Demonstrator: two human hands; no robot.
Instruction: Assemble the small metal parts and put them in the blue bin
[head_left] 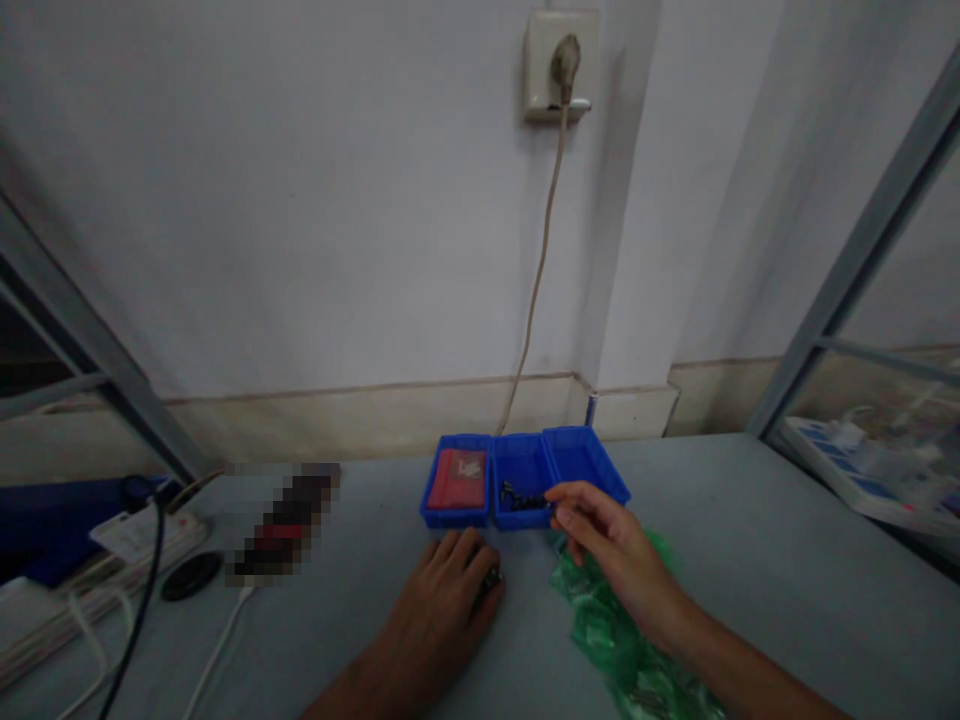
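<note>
My left hand (448,605) rests on the table in front of the blue bins, its fingers curled and closed round a small dark part (491,578) with a shiny spot. At the front right corner of the middle blue bin (521,457), the thumb and forefinger of my right hand (611,545) are pinched together. Whatever sits between those fingertips is too small to make out. Several small black parts (517,497) lie in that middle bin. The left blue bin (457,519) holds a red packet (457,480) with a pale patch. The right blue bin (581,460) is partly covered by my right hand.
Green plastic bags (607,630) lie under my right forearm. A pixelated object (281,530) with a white cable, a black disc (193,576) and a power strip (172,535) are at left. Another power strip (847,470) is at right. A cord (541,250) drops from the wall socket (540,60).
</note>
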